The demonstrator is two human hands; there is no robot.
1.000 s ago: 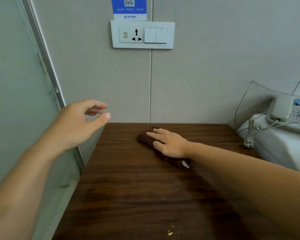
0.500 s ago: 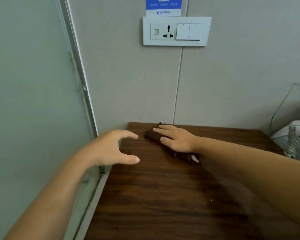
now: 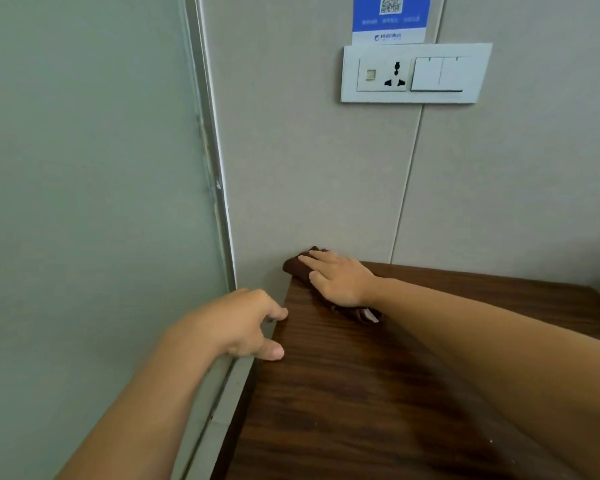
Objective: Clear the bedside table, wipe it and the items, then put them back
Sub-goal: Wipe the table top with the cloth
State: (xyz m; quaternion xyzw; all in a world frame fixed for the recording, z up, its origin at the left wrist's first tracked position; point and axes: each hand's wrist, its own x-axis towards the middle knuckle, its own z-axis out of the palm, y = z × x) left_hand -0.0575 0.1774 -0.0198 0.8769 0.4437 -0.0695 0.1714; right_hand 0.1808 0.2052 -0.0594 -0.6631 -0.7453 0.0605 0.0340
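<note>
The dark wooden bedside table (image 3: 378,393) fills the lower right of the head view. A dark brown cloth (image 3: 297,268) lies at its far left corner against the wall. My right hand (image 3: 338,278) presses flat on the cloth with straight fingers; part of the cloth shows behind the wrist. My left hand (image 3: 239,323) hovers at the table's left edge with loosely curled fingers and holds nothing.
A frosted glass panel with a metal frame (image 3: 212,174) stands close to the table's left side. On the wall above are a socket and switch plate (image 3: 416,72) and a blue QR sticker (image 3: 390,17). A narrow gap runs between table and panel.
My right hand has slid the cloth left and back into the table's far left corner. My left hand has dropped to the table's left edge. The view turned left, and the telephone left the frame.
</note>
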